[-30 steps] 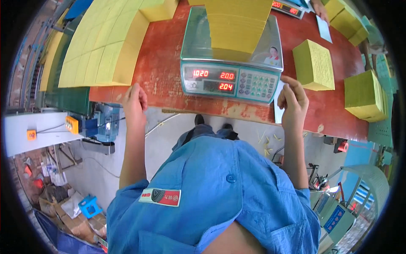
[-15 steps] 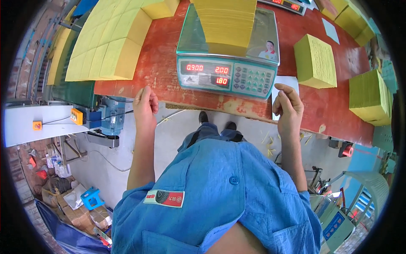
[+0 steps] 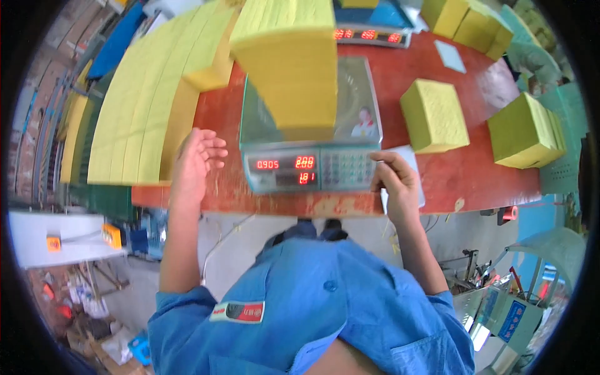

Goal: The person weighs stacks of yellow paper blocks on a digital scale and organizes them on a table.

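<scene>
The left hand (image 3: pixel 200 156), empty with its fingers spread, is between a packed row of yellow blocks (image 3: pixel 140 112) and a scale (image 3: pixel 319 172). The right hand (image 3: pixel 398 184), its fingers curled, is at the scale's right front corner, over a white sheet (image 3: pixel 412 172); whether it touches the keypad is unclear. A tall yellow stack (image 3: pixel 290 75) stands on the scale, which sits on a worn red surface (image 3: pixel 481 187). Two yellow bundles stand apart to the right, and a second scale (image 3: pixel 375 37) is beyond.
</scene>
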A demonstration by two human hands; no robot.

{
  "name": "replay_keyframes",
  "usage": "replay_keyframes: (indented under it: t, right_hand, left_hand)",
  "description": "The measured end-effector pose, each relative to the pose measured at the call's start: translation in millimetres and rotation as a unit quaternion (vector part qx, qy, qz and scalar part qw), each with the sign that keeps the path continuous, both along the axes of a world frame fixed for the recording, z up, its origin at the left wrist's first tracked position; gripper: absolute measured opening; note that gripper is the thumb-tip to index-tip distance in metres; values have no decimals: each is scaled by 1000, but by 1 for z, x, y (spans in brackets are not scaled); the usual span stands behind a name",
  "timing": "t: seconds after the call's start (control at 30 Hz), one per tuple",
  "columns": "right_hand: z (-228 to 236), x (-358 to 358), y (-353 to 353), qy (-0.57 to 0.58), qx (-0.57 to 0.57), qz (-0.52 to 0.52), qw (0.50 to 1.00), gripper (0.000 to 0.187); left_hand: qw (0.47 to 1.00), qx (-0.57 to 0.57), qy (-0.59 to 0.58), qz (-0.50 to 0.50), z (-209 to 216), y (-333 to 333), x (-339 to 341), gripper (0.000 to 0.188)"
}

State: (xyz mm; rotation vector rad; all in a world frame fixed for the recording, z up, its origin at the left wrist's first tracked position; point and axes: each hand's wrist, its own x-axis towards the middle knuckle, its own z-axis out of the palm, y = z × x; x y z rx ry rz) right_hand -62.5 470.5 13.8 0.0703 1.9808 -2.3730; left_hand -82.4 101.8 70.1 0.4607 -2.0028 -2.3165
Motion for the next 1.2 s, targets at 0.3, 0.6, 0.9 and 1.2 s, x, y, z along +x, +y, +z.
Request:
replay_keyframes:
  t: [0.3,0.6,0.9,1.2]
  right_hand:
    - [4,-247,-55,116,47,21,992,49]
    - [-5,-180,-95,121,87,-46,988,61]
    - [-4,-31,-78,109,95,-132,981,38]
    - [-58,-12,-120,-133,-362,75,920,47]
  left_hand:
    - [969,6,-9,-245,130,60,-150,72]
    - [939,-42,-130,-317,119,47,-157,51]
    - [905,-59,-127,-402,108,39,-156,57]
    - [895,-24,-124,-428,96,35,-152,57]
